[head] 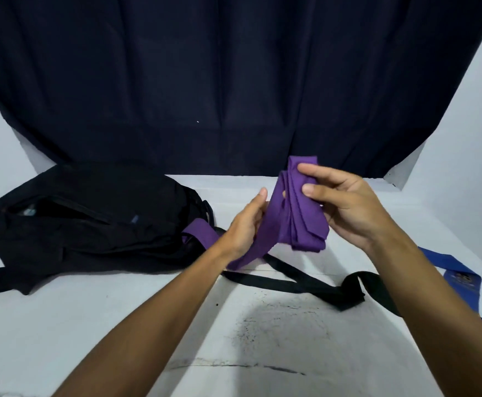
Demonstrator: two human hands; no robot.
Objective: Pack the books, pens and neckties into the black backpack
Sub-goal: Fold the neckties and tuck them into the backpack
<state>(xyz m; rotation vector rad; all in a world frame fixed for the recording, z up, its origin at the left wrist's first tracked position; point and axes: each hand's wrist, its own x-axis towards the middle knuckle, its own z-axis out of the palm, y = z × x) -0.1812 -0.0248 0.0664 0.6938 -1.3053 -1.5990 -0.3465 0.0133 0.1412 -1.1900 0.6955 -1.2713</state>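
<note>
- Purple necktie (297,213): held above the table between both hands, most of its length gathered into flat stacked folds, likely so it packs compactly; a loose tail runs down and left, its end lying against the backpack.
- Right hand (345,204): thumb and fingers pinch the folded bundle at its upper part, keeping the layers together.
- Left hand (248,222): fingers curled round the trailing strip just below the folds, apparently feeding it in for the next fold.
- Black backpack (90,222): lying on its side at the left of the table, main opening gaping toward the person, ready to receive items.
- Black necktie (297,285): loose on the table under the forearms, not yet packed.
- Blue necktie (451,267): at the right edge, partly hidden behind the right forearm.
- White table (119,325); dark curtain (234,81) behind.
</note>
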